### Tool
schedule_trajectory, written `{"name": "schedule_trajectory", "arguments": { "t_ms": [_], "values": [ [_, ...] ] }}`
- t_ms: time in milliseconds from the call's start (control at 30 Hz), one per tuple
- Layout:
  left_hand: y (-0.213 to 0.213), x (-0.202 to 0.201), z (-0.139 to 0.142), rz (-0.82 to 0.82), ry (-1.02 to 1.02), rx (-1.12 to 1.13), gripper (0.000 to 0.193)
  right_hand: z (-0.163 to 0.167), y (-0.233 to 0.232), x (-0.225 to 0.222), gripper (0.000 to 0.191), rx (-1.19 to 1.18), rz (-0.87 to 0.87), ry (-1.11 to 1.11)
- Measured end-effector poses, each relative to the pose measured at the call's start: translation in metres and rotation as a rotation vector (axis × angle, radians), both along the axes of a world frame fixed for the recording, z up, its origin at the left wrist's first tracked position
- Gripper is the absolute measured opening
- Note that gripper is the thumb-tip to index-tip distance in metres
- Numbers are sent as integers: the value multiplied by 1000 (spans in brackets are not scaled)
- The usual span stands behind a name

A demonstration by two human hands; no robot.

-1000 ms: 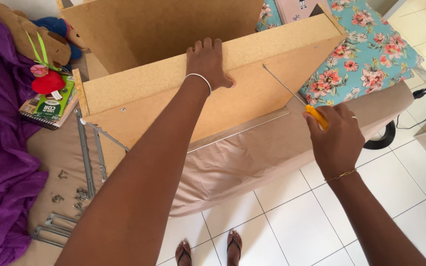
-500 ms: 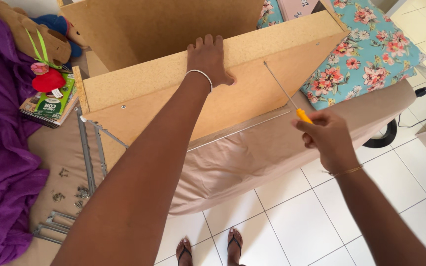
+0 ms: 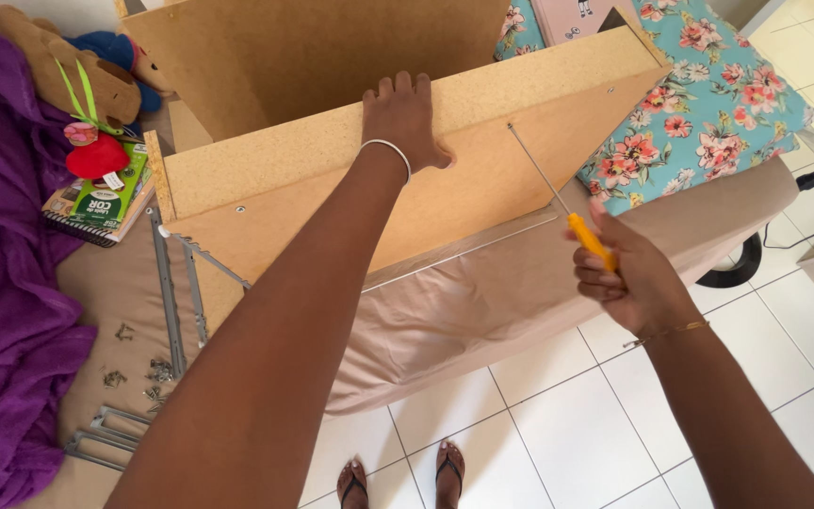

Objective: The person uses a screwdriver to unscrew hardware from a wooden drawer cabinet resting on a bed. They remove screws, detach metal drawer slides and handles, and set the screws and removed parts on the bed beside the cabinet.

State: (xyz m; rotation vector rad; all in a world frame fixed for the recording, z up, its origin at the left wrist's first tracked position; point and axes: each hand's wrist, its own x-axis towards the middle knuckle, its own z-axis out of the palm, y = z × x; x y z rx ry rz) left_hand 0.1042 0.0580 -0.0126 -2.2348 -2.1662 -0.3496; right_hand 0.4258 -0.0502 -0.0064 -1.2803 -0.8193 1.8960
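The left hand point(image 3: 405, 118) is resting over the top edge of a long, pale brown chipboard panel point(image 3: 332, 198), which is standing on its edge on a bed covered with a beige sheet point(image 3: 445, 320). The fingers are curling over that edge and pressing down, so they are gripping the panel and keeping it upright. A silver bangle is sitting at the wrist.

The right hand point(image 3: 628, 278) is closed around the yellow handle of a long, thin-shafted screwdriver point(image 3: 558, 203). The metal tip is touching the front face of the panel, near its top edge and to the right of the left hand.

I judge that the panel is stiff and rather heavy, with a rough and crumbly edge, so the top edge is a good place to hold it; the corners could chip easily. The screwdriver is light and stiff, and its handle looks smooth, so a full grip around it is the safe one.

A second chipboard board point(image 3: 313, 47) is standing behind the panel. On the bed to the left, grey metal rails point(image 3: 170, 292) and small loose screws point(image 3: 134, 363) are lying, beside a purple blanket point(image 3: 2, 283). A floral cushion point(image 3: 708, 104) is lying to the right. Below, the white tiled floor point(image 3: 567, 424) is showing.
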Motion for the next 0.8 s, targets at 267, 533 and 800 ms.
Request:
{"name": "schedule_trajectory", "arguments": {
  "t_ms": [267,533,800],
  "values": [
    [-1,2,1,0,32,-8,119,1,-21,-9,44,1081,-120,-1059],
    [0,1,1,2,29,-6,119,5,-4,-7,36,100,10,-40],
    [0,0,1,-2,21,5,117,2,-20,-10,38,1277,-153,-1471]
  ]
}}
